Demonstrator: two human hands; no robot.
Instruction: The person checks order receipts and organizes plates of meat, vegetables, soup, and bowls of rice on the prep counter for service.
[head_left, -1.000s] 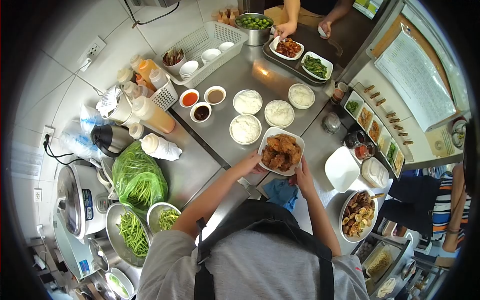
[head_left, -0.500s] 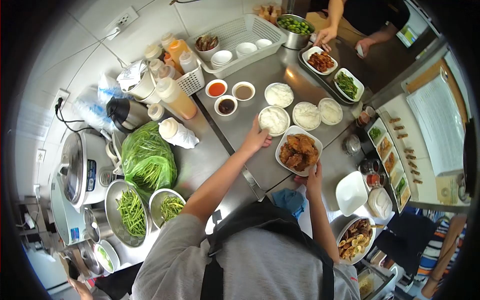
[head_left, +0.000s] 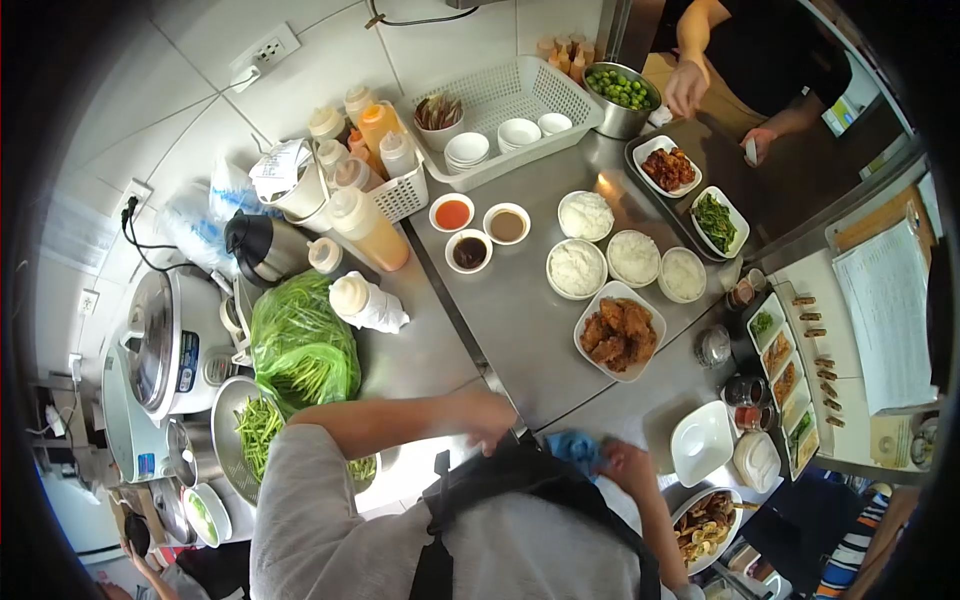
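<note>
My left hand (head_left: 490,420) is smeared by motion above the front edge of the steel counter, close to my dark apron (head_left: 530,465). How its fingers lie cannot be made out. At the counter's front edge, the fingers of my right hand (head_left: 628,466) are closed on the side of a crumpled blue cloth (head_left: 574,450). Beyond both hands stands a white square bowl of fried chicken (head_left: 620,333), which neither hand touches. Rice bowls stand just behind it, one of them the nearest bowl of rice (head_left: 577,268).
Three sauce dishes, one with red sauce (head_left: 452,212), sit left of the rice. Squeeze bottles (head_left: 368,225) and bagged greens (head_left: 305,335) crowd the left. An empty white bowl (head_left: 701,443) stands right. Across the counter, another person's hand (head_left: 687,88) hovers above a tray (head_left: 640,160) with two dishes.
Both hands have left the rice and chicken bowls and come back toward my body. The right hand is now at the blue cloth. The other person's hand has lifted off the red-brown dish.
</note>
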